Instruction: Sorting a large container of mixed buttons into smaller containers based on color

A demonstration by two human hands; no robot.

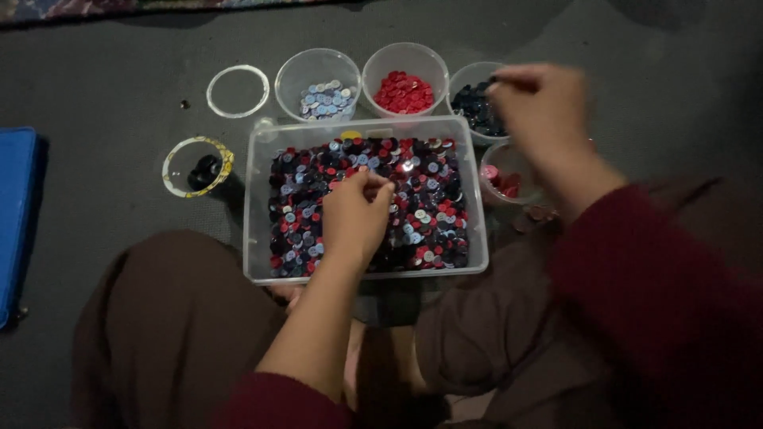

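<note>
A clear rectangular tub [258,206] full of mixed red, dark and pale blue buttons sits on the floor before my knees. My left hand [355,216] rests inside it, fingertips pinched among the buttons; whether it grips one I cannot tell. My right hand [543,111] hovers with pinched fingers over the cup of dark navy buttons [474,107] at the back right; anything between its fingers is too small and blurred to see. Behind the tub stand a cup of red buttons [404,91] and a cup of pale blue buttons [326,99].
An empty clear cup [238,90] stands at the back left. A yellow-rimmed cup [198,167] with something black in it is left of the tub. A cup of pink buttons [503,179] is on the right. A blue case [16,206] lies far left.
</note>
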